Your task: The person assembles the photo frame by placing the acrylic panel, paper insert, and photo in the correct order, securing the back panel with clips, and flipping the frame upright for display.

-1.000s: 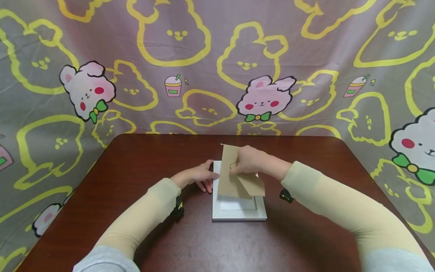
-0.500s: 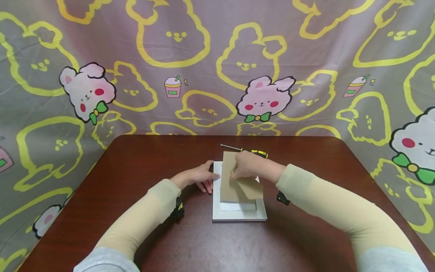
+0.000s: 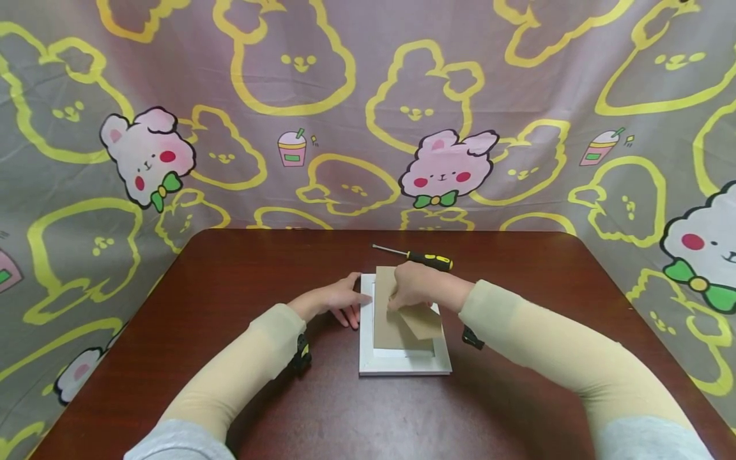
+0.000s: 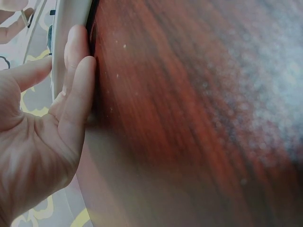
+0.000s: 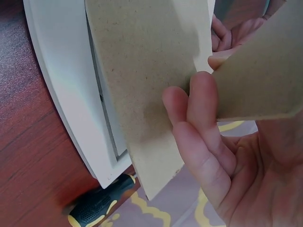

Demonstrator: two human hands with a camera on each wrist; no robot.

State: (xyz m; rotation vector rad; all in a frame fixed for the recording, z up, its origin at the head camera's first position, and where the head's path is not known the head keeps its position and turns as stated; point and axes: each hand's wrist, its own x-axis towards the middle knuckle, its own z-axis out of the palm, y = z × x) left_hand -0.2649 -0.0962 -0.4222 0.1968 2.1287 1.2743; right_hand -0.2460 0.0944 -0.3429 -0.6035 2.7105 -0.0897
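Note:
A white picture frame (image 3: 402, 367) lies back side up on the table, with its recess showing. Over that recess is a brown backing board (image 3: 390, 333), slightly askew to the opening in the right wrist view; whether it touches the frame I cannot tell. The board's stand flap (image 5: 265, 78) sticks up. My right hand (image 3: 415, 285) holds the board by this flap, fingertips in the gap between flap and board. At the frame's left edge, my left hand (image 3: 340, 298) grips the side, thumb on top and fingers along the outer wall (image 4: 71, 35).
Just beyond the frame lies a screwdriver (image 3: 430, 259) with a black and yellow handle, its shaft pointing left. The dark red-brown table (image 3: 276, 409) reaches back to a patterned curtain (image 3: 345, 76). A black wrist device (image 3: 473, 338) hangs under the right sleeve.
My right hand has brought the backing board down and nearer to me, over the recess. The screwdriver, mostly covered before, now shows. My left hand and the frame have stayed put.

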